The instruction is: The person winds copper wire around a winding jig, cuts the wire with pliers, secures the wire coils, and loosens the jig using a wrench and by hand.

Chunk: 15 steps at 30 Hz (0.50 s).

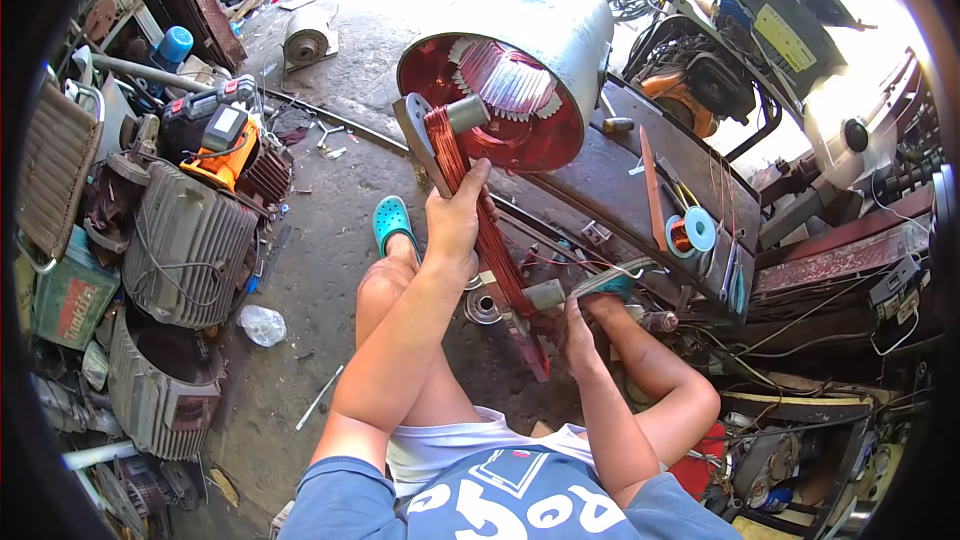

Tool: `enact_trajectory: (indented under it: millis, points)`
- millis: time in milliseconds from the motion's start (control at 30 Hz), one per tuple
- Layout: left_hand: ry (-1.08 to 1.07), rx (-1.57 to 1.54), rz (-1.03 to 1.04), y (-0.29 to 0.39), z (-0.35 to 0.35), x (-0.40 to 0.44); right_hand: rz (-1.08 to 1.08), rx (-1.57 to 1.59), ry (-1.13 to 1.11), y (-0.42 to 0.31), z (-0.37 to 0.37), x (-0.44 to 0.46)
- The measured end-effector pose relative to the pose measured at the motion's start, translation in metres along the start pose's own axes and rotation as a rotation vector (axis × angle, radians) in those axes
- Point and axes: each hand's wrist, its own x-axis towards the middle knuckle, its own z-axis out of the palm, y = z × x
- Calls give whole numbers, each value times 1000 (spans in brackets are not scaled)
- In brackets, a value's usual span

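My left hand (455,220) is closed around a long coil of copper wire (490,240), thumb on top. The coil is stretched over a winding former (420,140), looping round a grey cylinder (467,113) at its upper end and another grey cylinder (545,294) at its lower end. Beside the lower cylinder is my right hand (578,342), close against the former's end; its fingers are mostly hidden. Just beyond the coil's upper end, a large motor housing (560,30) lies on its side, its red bore holding a slotted stator core (505,78).
A metal bench (640,195) on the right holds a wire spool (692,231), a reddish wooden strip (652,185) and hand tools. Finned motor casings (185,240) and an orange power tool (228,145) crowd the left. A crumpled plastic bag (262,325) lies on the floor.
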Motion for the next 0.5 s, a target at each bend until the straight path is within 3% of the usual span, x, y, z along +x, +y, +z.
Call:
enact_trajectory:
  millis: [167,300,333,367,467,500]
  points:
    - [31,7,-4,1,3,-2,67,-13,-88,-1,-12,2]
    - [81,12,57,-4,1,0,-545,-615,380,-16,24,-19]
    - [101,13,85,-3,1,1,-707,-789,448,-16,22,-27]
    - [135,-2,109,-2,1,2,-767,-771,369,-14,13,-39]
    - [204,-60,105,-5,2,1,-485,-656,94,-3,17,-63]
    - [206,-95,68,-5,2,2,-227,-544,68,-5,34,-63]
